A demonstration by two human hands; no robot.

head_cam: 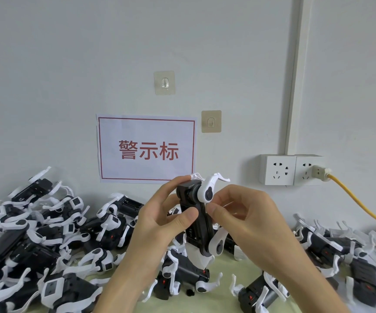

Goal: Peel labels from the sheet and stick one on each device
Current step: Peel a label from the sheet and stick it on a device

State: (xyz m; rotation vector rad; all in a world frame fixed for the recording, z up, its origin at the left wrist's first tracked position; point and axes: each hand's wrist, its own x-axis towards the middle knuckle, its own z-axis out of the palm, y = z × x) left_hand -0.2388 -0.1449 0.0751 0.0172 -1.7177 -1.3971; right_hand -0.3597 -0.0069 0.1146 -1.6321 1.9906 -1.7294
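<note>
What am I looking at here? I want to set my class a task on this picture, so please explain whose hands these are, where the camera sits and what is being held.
There is no machine: a person wears one camera on the head, looking forward and down. The left hand and right hand both grip one black-and-white device, held upright above the table. Many similar devices lie in piles on it. On the wall hang a red-lettered sign, two hooks and sockets with a yellow cable. No label sheet is visible.

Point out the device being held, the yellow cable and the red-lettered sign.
held device (197,224): head view, on its black body between the hands.
yellow cable (360,203): head view, mid-run below the plug.
red-lettered sign (147,151): head view, on the middle character.
</note>
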